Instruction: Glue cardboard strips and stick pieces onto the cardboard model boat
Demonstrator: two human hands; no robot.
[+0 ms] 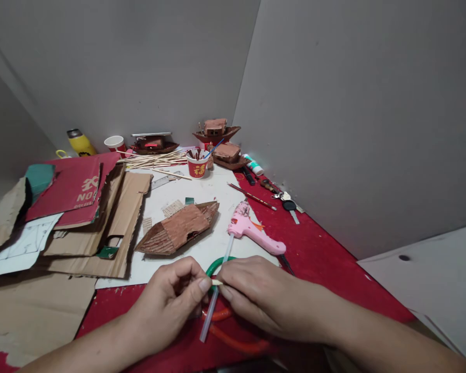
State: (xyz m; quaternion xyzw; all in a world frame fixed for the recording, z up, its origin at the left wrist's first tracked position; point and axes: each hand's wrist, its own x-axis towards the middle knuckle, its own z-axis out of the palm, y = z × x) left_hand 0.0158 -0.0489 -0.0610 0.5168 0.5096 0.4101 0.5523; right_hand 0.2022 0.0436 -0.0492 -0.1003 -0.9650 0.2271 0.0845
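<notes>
My left hand (171, 300) is closed, thumb and forefinger pinching a short pale wooden stick (216, 283). At the stick's other end, the fingers of my right hand (267, 295) are closed on it too. Behind and below my fingers show a green loop (217, 264) and an orange curved part (221, 314), partly hidden and blurred. A pink glue gun (252, 228) lies just beyond, its clear glue stick (206, 326) running toward me between my hands. A brown model boat (182, 228) with a covered roof rests on the white sheet (166, 184).
Torn cardboard (128, 223) is piled at left. Toward the back are wooden sticks (159, 159), a red paint cup (197, 165), other model boats (217, 129) and a yellow bottle (81, 142). A pencil (252, 197) and keys (289, 203) lie right, near the grey wall (334, 129).
</notes>
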